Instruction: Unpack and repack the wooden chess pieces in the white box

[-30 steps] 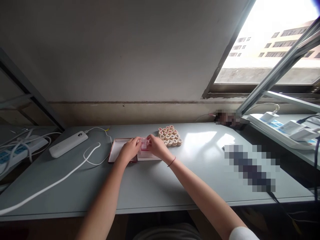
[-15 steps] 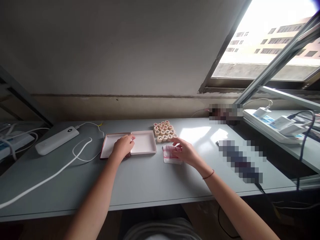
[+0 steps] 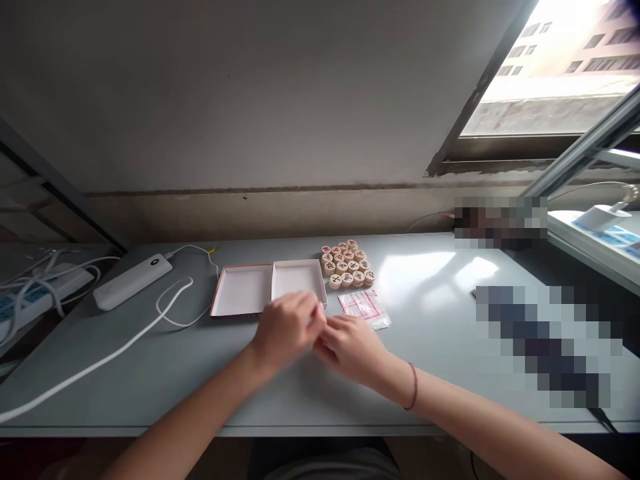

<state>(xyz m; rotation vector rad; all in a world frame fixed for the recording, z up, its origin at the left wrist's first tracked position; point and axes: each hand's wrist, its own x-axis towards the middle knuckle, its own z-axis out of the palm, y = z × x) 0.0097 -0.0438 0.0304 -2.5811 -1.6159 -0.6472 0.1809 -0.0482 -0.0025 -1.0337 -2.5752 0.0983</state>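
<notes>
My left hand and my right hand meet above the desk, in front of the open box. Their fingers are curled and touch at the tips; anything between them is hidden. Behind my left hand lie two shallow white-lined box halves, the left tray edged in red and the right tray partly covered by that hand. Wooden Chinese chess pieces stand grouped in rows, with red and black characters on top. Just beyond my right hand is a folded sheet with red lines in a clear plastic packet.
A white power bank with a white cable lies on the left of the grey desk. Power strips stand at both sides. A blurred dark object lies at the right, and a wall rises behind.
My left hand has left the box and my right hand has left the packet; both have come together in front. The packet stays on the desk, and the view has shifted to the right.
</notes>
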